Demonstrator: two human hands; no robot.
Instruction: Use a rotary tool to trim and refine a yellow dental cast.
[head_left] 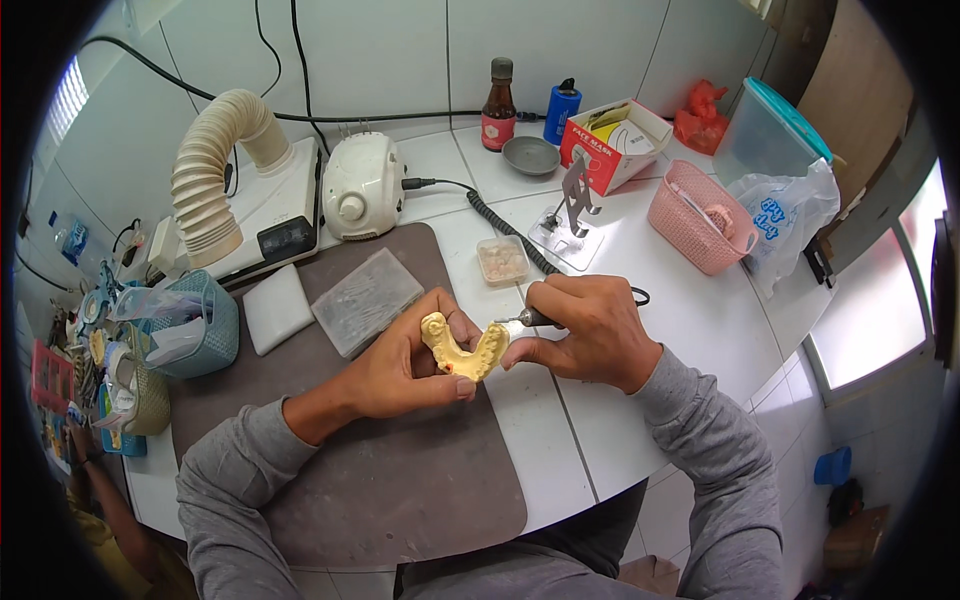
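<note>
My left hand point(408, 365) grips a pale yellow, horseshoe-shaped dental model point(462, 362) with a row of teeth and a small red mark on it. The thumb lies along its lower edge, and the other fingers are behind it. Wrapped in the fingers of my right hand point(592, 335) is a dark rotary handpiece point(537, 318). Its thin metal tip points left, close to the upper right end of the model; whether they touch I cannot tell. My right thumb is at the model's right side. Both hands are above the table, near the mat's right edge.
A brown mat point(370, 490) covers part of the white tiled table. Behind my hands lie a clear lidded box point(367, 300), a white slab point(277, 310) and a small tub point(502, 261). A white control unit point(362, 190) feeds a coiled cord point(500, 228). Baskets stand at both sides; another person's arm point(115, 500) shows lower left.
</note>
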